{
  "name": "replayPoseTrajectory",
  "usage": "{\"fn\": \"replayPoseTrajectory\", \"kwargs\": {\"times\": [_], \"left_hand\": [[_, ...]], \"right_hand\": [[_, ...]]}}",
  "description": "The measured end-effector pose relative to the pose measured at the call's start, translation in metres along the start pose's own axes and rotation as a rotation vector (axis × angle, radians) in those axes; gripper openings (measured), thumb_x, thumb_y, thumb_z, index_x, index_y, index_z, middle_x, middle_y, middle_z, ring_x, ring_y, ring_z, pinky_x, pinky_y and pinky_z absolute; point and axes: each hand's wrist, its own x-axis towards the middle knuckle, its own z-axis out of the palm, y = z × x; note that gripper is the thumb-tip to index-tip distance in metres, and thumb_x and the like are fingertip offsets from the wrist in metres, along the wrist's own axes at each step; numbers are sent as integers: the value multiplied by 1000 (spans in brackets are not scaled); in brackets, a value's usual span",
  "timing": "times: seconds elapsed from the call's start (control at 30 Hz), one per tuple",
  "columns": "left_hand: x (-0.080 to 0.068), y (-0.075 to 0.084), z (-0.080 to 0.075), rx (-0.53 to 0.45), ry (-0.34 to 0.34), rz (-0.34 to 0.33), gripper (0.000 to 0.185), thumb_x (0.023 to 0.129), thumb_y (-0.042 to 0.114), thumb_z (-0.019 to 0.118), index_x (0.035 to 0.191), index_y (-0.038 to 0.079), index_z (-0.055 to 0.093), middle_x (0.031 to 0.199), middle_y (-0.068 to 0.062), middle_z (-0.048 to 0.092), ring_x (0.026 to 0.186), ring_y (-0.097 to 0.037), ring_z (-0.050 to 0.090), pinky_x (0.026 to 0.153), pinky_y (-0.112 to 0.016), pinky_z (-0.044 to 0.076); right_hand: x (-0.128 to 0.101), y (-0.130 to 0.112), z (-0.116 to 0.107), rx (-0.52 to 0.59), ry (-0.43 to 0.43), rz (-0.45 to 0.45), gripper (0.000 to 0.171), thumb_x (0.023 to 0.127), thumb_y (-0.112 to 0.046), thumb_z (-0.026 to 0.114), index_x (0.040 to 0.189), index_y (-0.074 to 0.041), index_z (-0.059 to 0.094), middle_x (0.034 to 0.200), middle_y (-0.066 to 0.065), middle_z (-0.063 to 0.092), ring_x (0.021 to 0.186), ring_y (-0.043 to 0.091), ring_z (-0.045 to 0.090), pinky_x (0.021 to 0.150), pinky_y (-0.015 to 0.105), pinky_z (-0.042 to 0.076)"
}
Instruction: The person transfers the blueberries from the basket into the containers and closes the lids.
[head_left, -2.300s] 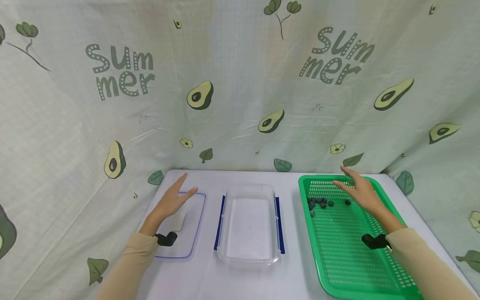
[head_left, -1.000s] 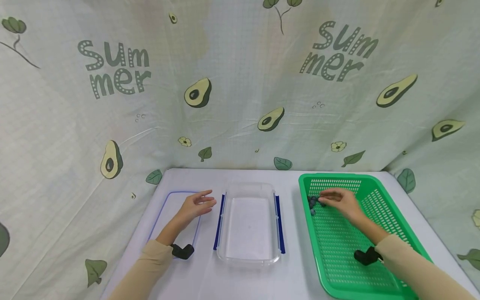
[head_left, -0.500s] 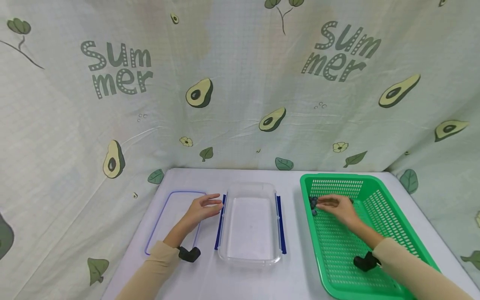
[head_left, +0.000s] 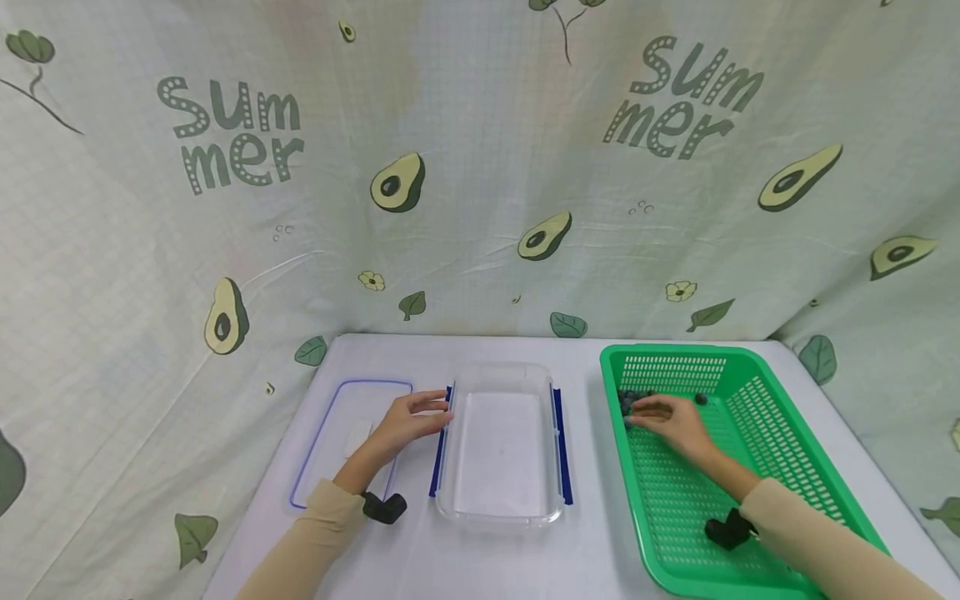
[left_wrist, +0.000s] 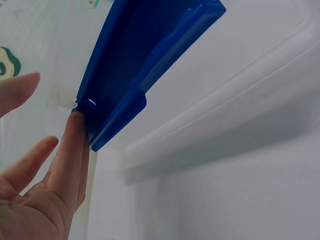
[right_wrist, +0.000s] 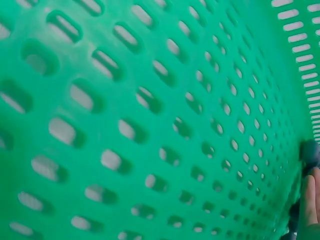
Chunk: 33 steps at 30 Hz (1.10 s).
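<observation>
Left hand (head_left: 408, 421) reached blue clasp (left_wrist: 140, 65), fingers straight; right hand (head_left: 670, 421) grip unclear.

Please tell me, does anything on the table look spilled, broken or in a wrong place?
Nothing stands out. The clear container sits straight with its lid flat beside it, and the blueberries are all inside the green basket. The left hand touches the container's blue clip; the right hand reaches the berries.

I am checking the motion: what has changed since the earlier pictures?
The left hand moved right off the lid; its fingers now touch the box's blue clasp. The right hand came down onto the berries in the basket. Box, lid and basket stayed.
</observation>
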Motion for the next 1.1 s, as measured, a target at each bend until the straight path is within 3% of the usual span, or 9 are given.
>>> {"fn": "replayPoseTrajectory", "kwargs": {"times": [0.23, 0.5, 0.7, 1.1], "left_hand": [[0, -1, 2, -2, 7, 4, 55, 88, 24, 79, 134, 2, 60, 124, -18, 65, 106, -28, 67, 91, -39, 57], [1, -4, 3, -67, -10, -21, 54, 89, 20, 78, 134, -3, 59, 123, -19, 65, 107, -27, 67, 91, -35, 57], [-1, -1, 4, -78, -7, -23, 52, 91, 16, 76, 134, -6, 57, 123, -21, 64, 106, -27, 67, 90, -35, 57], [-3, -2, 7, -96, 24, -39, 49, 89, 14, 77, 130, -6, 60, 118, -18, 66, 104, -27, 68, 89, -34, 58]], "right_hand": [[-1, 5, 9, -63, 51, -20, 29, 83, 3, 78, 107, 16, 66, 101, 30, 68, 82, 10, 71, 72, 22, 60], [-1, 10, 15, -184, 112, -107, 27, 78, 7, 81, 101, 13, 68, 92, 24, 71, 75, 14, 70, 68, 18, 58], [-3, 4, 20, -239, 123, -103, 28, 74, 12, 82, 98, 13, 68, 90, 21, 71, 75, 17, 69, 68, 18, 58], [-3, 5, 21, -262, 129, -122, 22, 75, 10, 82, 94, 9, 70, 87, 19, 71, 72, 14, 67, 64, 20, 58]]}}
